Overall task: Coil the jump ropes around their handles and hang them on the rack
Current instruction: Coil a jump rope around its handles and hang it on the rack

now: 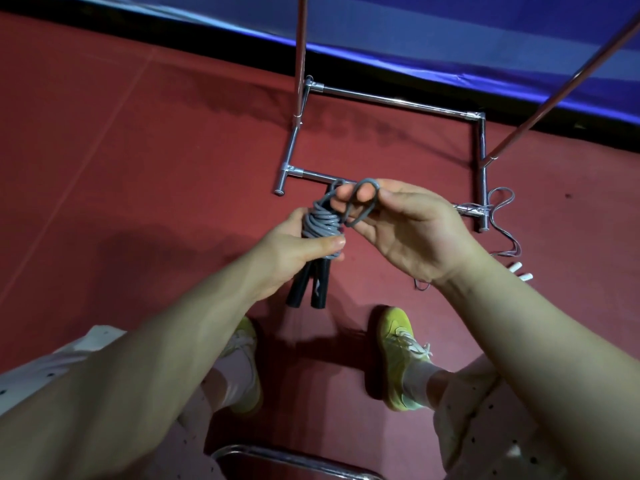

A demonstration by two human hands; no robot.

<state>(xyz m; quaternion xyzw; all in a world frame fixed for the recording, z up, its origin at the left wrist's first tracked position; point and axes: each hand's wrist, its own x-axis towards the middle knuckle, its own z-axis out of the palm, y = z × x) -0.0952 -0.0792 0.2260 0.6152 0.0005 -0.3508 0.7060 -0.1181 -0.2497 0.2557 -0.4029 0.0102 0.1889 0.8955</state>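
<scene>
Overall, a red floor (145, 161) is filling most of the view, with a blue mat (450, 32) running along the edge from eleven to two o'clock.

Rack (391, 100): a chrome tube base is standing on the floor at about one o'clock from centre, forming an open rectangle, with two reddish uprights (300, 50) rising out of the top of the view.

Person: two bare forearms are reaching in from seven and five o'clock; yellow shoes (398, 355) are planted on the floor at six o'clock, under pale spotted shorts.

Chrome bar (294, 460): a curved piece is showing at the bottom edge, at six o'clock.

Second jump rope (504, 216): a thin grey cord is lying loose on the floor at three o'clock, draped over the near right corner of the rack base, its white handles (521, 271) resting just beyond the right wrist.

Left hand (294, 251): closed around the first jump rope, thumb pressing across the coils.

Right hand (412, 226): partly curled, palm facing the camera, thumb and forefinger pinching a small loop (363, 202) of the cord at twelve o'clock above the bundle.

First jump rope (322, 221): grey cord is sitting wound in tight turns around the upper part of two black handles (311, 285), which are pointing down toward six o'clock, held in the air at centre view.
</scene>
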